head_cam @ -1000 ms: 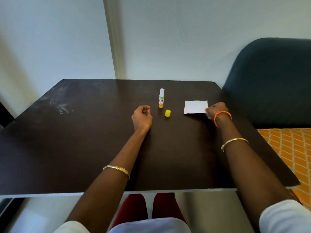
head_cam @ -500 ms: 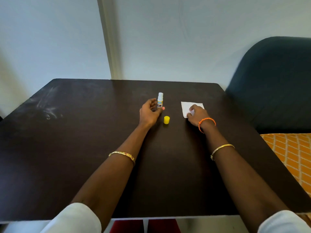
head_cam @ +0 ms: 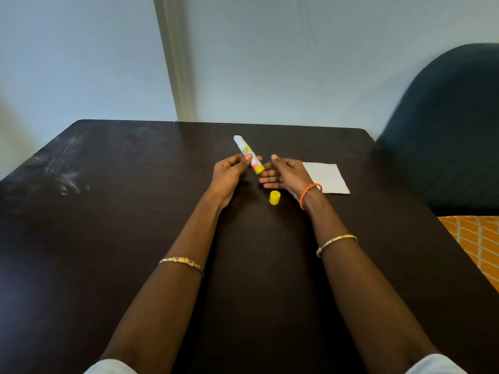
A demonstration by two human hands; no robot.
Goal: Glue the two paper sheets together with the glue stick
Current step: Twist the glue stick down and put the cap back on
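**Glue stick lifted, cap off**

The left hand (head_cam: 229, 172) pinches the tilted white glue stick with yellow base (head_cam: 249, 154) above the dark table (head_cam: 108, 225). The right hand (head_cam: 283, 174) hovers beside it with fingers relaxed. The small yellow cap (head_cam: 274, 197) stands below; white paper (head_cam: 328, 178) lies furthest right.

Even, soft indoor light, moderately bright; source can't be pinned down. Dark table (head_cam: 108, 238) shows a faint sheen and pale smudges at far left, no hard glare. Shadows weak and diffuse under the forearms. Wide-angle bowing: table edges curve, wall corner strip (head_cam: 175, 63) leans. Blue chair (head_cam: 445, 130) edge smeared, slight motion blur. Centre reasonably sharp.
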